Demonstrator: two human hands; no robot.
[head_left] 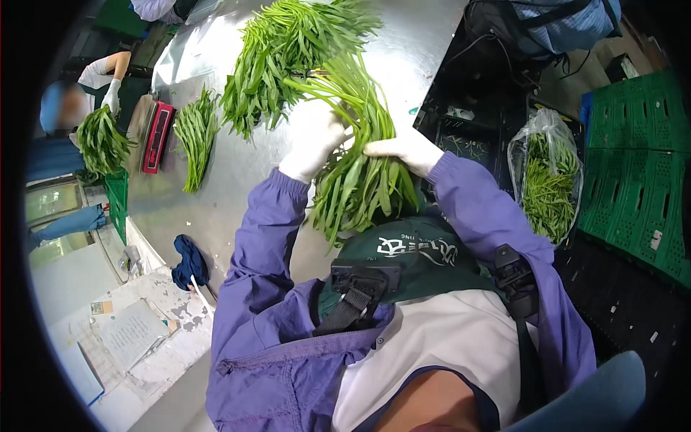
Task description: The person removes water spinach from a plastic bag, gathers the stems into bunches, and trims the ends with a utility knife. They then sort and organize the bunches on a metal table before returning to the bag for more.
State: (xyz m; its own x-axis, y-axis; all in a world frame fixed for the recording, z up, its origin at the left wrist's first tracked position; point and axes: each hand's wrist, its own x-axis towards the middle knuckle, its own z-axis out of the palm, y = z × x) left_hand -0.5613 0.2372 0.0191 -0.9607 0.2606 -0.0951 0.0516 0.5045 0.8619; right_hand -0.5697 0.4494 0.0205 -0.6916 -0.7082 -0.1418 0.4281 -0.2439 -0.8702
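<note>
A bunch of water spinach (360, 169) is in front of my chest, its stems toward the table and its leaves hanging toward my apron. My left hand (313, 137), in a white glove, is closed around its left side; the fingers are partly behind the stems. On the other side, my gloved right hand (407, 149) grips the same bunch, thumb across the front. A large pile of water spinach (270, 79) lies just beyond on the metal table (410, 43). Farther left rests a smaller bunch (195, 137).
Beside the small bunch stands a red-fronted scale (156, 137). A co-worker (101, 79) holds greens at the far left. To the right are a clear bag of greens (551, 183) and stacked green crates (637, 158). A dark blue cloth (190, 263) lies at the table's near-left edge.
</note>
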